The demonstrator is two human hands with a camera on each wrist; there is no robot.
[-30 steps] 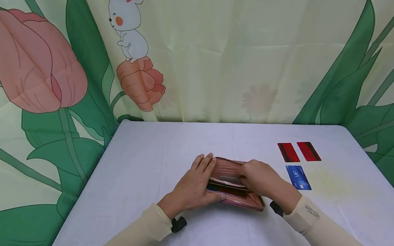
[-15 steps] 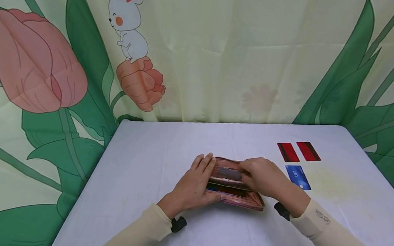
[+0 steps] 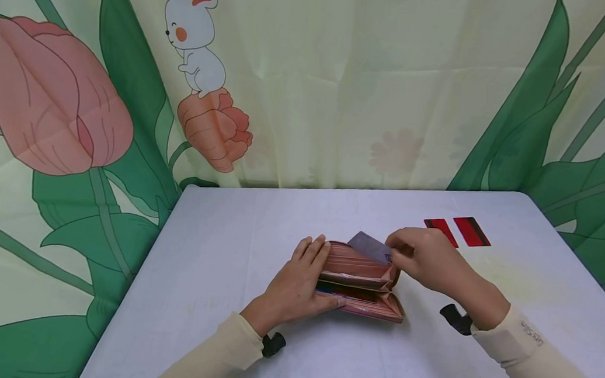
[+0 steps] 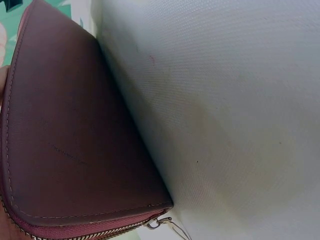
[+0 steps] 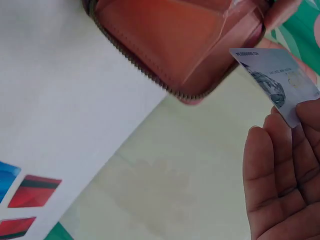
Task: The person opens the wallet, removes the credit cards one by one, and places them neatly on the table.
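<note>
- Head view: moderate, diffuse light, evenly spread to the far edge of the worktop [image 3: 236, 237]; soft-edged shadow below the right sleeve [image 3: 543, 364]
- Left wrist view: dimmer; wallet [image 4: 75, 125] dark, detail muted, shadow band along its base where it meets the worktop
- Right wrist view: greyish, low contrast; right hand [image 5: 285, 180] crisp to the creases, small lettering on card [image 5: 277, 82] soft
- Head view: card print too small to read

R hand [image 3: 431, 261] is up & right vs. before, w/ grey card [image 3: 369, 246] out of wallet [image 3: 350, 265] slot; blue card [image 5: 7, 181] now hidden, head cam.
</note>
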